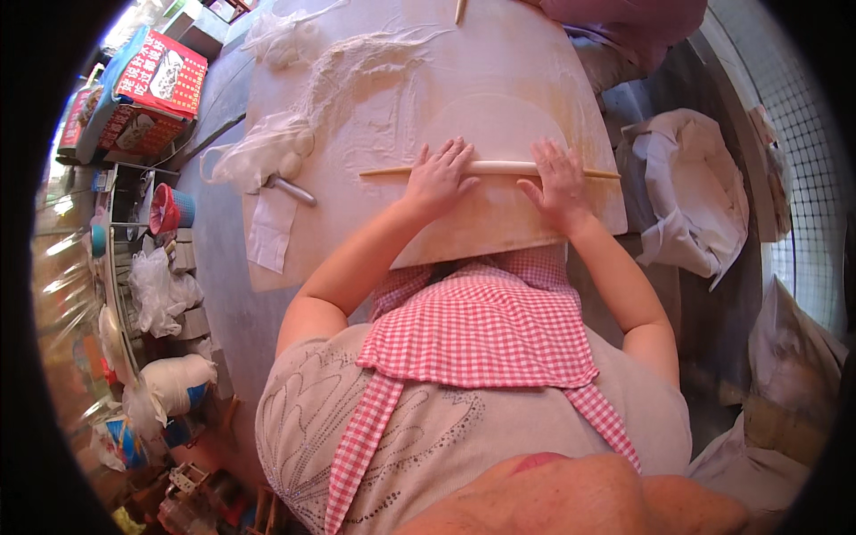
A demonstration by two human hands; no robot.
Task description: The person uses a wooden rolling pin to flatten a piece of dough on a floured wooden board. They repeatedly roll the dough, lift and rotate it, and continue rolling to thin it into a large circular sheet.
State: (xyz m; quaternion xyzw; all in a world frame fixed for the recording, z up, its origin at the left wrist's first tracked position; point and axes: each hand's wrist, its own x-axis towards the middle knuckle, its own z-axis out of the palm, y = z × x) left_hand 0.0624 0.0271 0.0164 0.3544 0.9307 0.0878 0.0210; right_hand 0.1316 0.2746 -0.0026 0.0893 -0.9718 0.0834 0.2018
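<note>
At the left, a plastic bag (263,150) and a grey cylindrical object (292,190) are lying on a pale board (330,234), apart from the work. Toward the middle, a thin rolling pin (383,170) is lying crosswise, its left part being covered by the left hand (440,178), which is being held palm down, fingers slightly spread. Between the hands, the pin is apparently being wrapped by white dough (501,168); a flat dough sheet (495,129) is lying just beyond. Farther right, the pin is being covered by the right hand (558,183), flat and spread too; nothing is being pinched by either. For even rolling, equal pressure should be applied through both palms, the pin being kept straight and the wrapped layer free of creases. At the right, the board is being flanked by a cloth-lined container (685,239).
</note>
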